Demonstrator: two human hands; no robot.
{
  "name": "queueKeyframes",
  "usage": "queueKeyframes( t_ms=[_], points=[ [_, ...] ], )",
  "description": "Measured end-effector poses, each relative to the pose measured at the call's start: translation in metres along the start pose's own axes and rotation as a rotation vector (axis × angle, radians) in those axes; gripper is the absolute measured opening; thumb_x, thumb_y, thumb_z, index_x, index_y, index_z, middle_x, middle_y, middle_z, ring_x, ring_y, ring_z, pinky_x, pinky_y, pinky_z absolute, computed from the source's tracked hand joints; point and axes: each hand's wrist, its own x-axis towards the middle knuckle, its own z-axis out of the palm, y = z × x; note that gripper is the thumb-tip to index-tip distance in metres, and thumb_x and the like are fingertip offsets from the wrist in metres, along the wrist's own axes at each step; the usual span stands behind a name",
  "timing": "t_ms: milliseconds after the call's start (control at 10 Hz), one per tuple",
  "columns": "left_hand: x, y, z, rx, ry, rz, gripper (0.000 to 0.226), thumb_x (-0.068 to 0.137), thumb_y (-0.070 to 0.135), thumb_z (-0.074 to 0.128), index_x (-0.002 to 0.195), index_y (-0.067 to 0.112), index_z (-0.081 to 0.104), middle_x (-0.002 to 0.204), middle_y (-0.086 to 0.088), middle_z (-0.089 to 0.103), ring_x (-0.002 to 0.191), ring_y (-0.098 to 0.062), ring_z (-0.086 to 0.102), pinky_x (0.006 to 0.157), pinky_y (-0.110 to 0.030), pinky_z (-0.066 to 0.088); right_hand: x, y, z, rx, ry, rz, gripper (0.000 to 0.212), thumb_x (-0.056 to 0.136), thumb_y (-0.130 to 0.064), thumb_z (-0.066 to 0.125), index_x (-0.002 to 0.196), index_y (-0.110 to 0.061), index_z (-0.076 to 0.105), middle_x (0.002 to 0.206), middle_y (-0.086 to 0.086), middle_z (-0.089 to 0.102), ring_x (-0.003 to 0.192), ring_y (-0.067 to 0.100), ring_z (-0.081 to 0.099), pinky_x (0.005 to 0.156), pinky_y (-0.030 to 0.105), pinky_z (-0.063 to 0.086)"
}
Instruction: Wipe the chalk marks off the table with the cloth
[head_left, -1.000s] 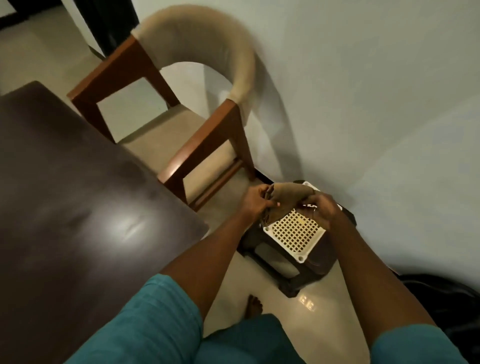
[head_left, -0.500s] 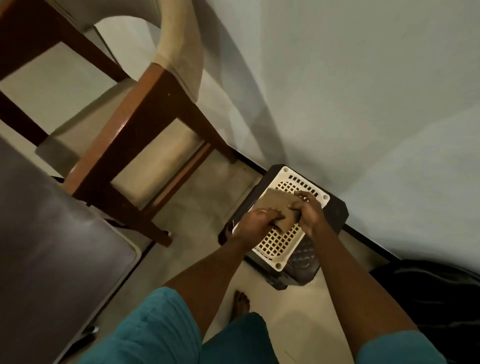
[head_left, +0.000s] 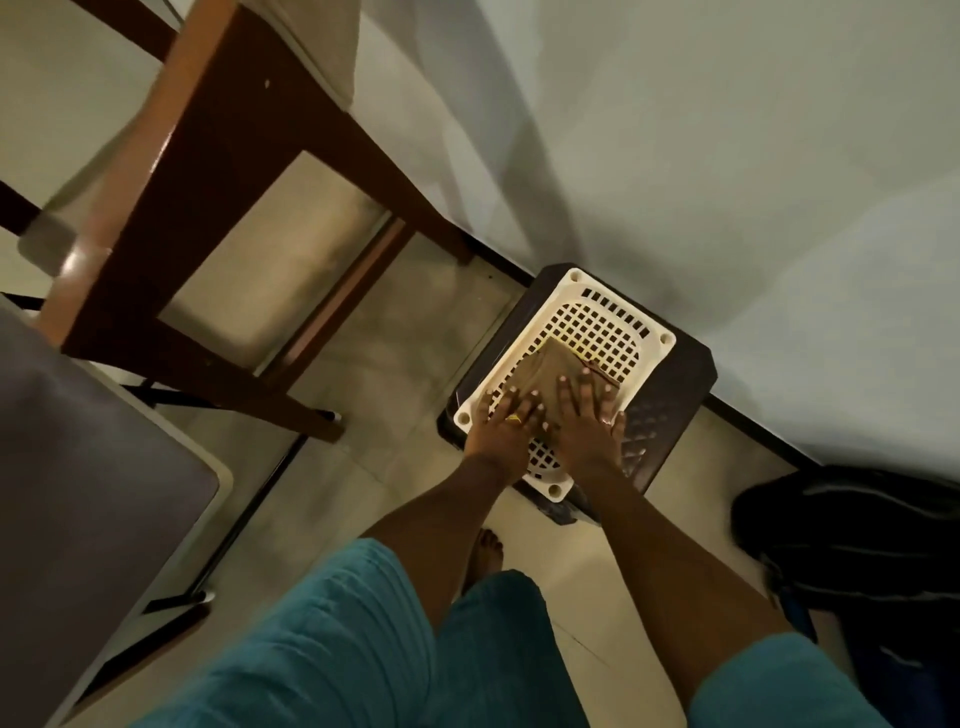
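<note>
Since half a second ago the fingers have uncurled from their pinch: the left hand (head_left: 501, 434) and the right hand (head_left: 587, 422) now lie flat, fingers straight and spread, pressing down and gripping nothing. Under them the cloth (head_left: 551, 366), a soft khaki-brown fabric folded into a rough square, lies on a white plastic lattice panel (head_left: 597, 317), a rounded rectangle pierced with small square holes. The panel tops a dark, glossy plastic stool (head_left: 675, 384). The right hand covers the cloth's near right part; the left hand's fingertips reach its near left edge, with the palm over the lattice. The stool stands against a pale wall (head_left: 727, 156). A wooden chair (head_left: 218, 171) with a beige padded seat stands to the left, and the dark, round-cornered table (head_left: 78, 441) is well apart from the cloth. A dark bag (head_left: 857, 530) lies at the right.
</note>
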Motion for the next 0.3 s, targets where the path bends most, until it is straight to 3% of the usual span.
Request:
queueKeyframes(
  t_ms=[200,300],
  points=[
    [-0.031,-0.014,-0.031,0.018,0.076,-0.12,0.061,0.094,0.025,0.033,0.147,0.009,0.007,0.157,-0.009,0.013,0.145,-0.025,0.0,0.111,-0.049,-0.015,-0.033,-0.039,-0.019,0.009,0.049,-0.041,0.077,0.096,-0.031,0.048,0.151,-0.025,-0.005,0.159,0.007,-0.014,0.144,0.036,-0.016,0.113,0.054,-0.008],
    [-0.065,-0.031,-0.059,-0.129,0.242,-0.209,0.068,0.093,0.023,0.038,0.147,0.006,0.001,0.154,-0.012,0.02,0.144,-0.025,0.01,0.11,-0.046,-0.016,-0.057,-0.072,-0.032,-0.027,0.063,-0.122,0.065,0.101,-0.036,0.032,0.151,-0.02,-0.006,0.159,0.006,-0.013,0.145,0.033,-0.013,0.115,0.051,-0.009]
  ],
)
